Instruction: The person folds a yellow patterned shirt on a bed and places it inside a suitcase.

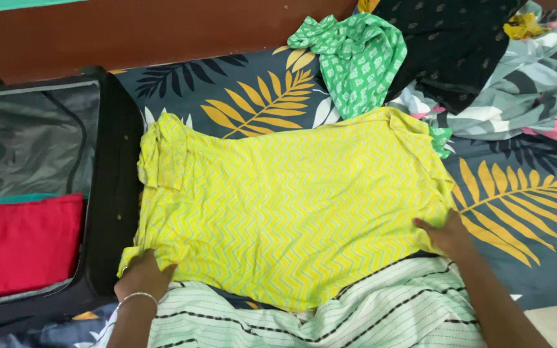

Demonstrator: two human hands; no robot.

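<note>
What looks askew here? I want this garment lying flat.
The yellow zigzag garment is mostly flat, but its upper left corner is bunched and folded over. The left hand and right hand press its lower edge.

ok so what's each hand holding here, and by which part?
Both are on the yellow zigzag garment, spread flat. Left hand has its near-left bottom corner; right hand its right edge. Whether either grip pinches the cloth or just presses it cannot be told.

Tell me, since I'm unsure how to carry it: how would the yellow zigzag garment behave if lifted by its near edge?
The yellow zigzag garment would probably droop and fold, since its left side is already bunched and wrinkled. It looks thin, so likely light. With the left hand and right hand at opposite corners, the middle would likely sag.
</note>
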